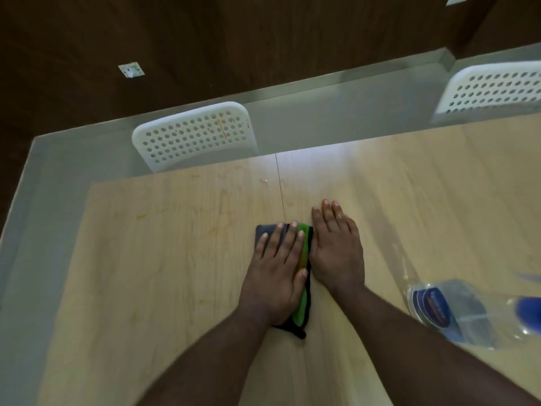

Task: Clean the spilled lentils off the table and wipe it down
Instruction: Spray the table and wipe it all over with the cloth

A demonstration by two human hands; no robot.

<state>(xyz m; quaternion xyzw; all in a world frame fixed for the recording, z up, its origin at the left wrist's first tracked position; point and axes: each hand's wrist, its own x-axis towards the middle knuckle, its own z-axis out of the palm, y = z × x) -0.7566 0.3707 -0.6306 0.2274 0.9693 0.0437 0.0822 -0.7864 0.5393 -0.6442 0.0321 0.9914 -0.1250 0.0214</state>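
— What's on the table [152,259]?

— Bare pale wood, no lentils I can see. A cloth [301,288] lies mid-table, toward the near edge.

— Your hands?

— My left hand [275,273] presses it, fingers straight, slightly spread; my right hand [336,250] rests flat beside it.

— Step?

— Wiping, I judge. Next, firm, overlapping strokes.

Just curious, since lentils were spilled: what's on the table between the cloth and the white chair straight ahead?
Head view: only bare wood lies between the cloth and the chair, plus one small pale speck; no lentils visible.
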